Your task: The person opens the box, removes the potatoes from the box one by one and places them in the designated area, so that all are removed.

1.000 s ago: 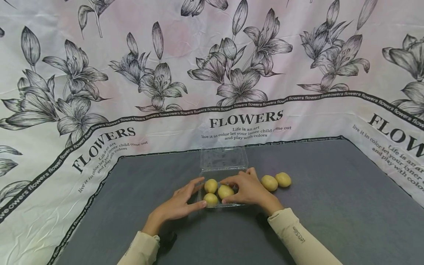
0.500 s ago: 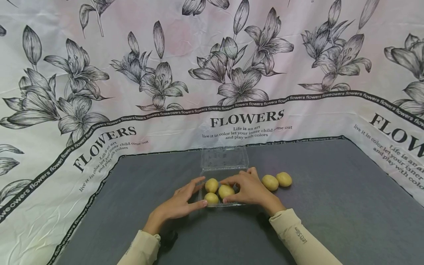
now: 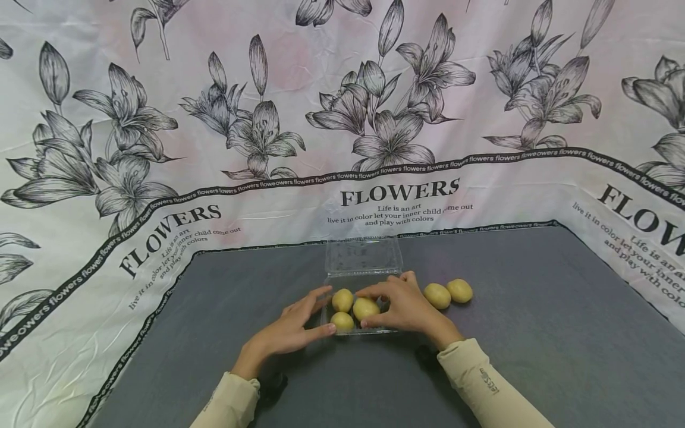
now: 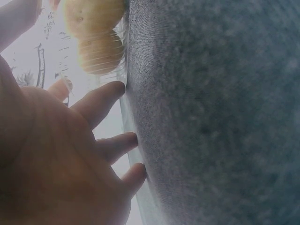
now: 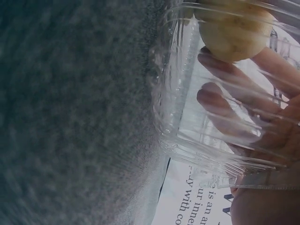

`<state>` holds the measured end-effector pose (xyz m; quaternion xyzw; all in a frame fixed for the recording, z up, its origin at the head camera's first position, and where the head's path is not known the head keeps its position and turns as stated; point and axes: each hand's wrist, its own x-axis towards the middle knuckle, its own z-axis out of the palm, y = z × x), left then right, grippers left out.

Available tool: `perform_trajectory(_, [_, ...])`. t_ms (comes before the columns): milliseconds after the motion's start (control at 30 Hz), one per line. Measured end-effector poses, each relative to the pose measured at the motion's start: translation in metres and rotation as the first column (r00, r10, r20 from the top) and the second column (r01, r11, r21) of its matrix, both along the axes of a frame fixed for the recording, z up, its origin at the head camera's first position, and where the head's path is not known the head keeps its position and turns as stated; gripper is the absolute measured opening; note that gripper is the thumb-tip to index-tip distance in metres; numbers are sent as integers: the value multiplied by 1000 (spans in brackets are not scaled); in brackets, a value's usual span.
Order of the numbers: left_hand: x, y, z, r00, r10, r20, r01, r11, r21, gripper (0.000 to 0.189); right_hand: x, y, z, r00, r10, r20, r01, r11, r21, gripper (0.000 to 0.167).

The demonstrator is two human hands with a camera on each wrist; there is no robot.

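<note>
A clear plastic clamshell box (image 3: 350,280) stands on the table with its lid (image 3: 364,255) folded back. Inside, two yellow potatoes (image 3: 342,300) lie one behind the other along the left side. My right hand (image 3: 404,306) reaches into the box and holds a third potato (image 3: 365,308) between thumb and fingers; the right wrist view shows this potato (image 5: 236,35) through the clear wall. At the box's left side, my left hand (image 3: 291,327) spreads its fingers, thumb at the front left corner. Its lower fingertips (image 4: 132,174) reach down to the tabletop in the left wrist view.
Right of the box, two more potatoes (image 3: 437,295) (image 3: 459,290) sit side by side on the dark grey table (image 3: 535,321). A white flower-printed cloth (image 3: 289,208) rises behind the table and along both sides.
</note>
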<state>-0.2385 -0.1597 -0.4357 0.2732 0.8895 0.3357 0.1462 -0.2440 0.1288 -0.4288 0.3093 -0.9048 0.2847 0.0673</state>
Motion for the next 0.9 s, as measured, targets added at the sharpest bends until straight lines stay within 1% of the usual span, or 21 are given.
perform_trajectory(233, [0,0,1,1000,-8,0,8,1000,2,82,0,2,1,1000,3,-7,-4,1000,-19,56])
perform_trajectory(633, [0,0,0,1000,0,-4,-1,1000,-2,81,0,4,4,1000,7,22,-5,998,-59,58])
perform_trajectory(900, [0,0,0,1000,2,-10,-2,1000,-3,81,-1,5,7,1000,10,10,-9,994,-108,59])
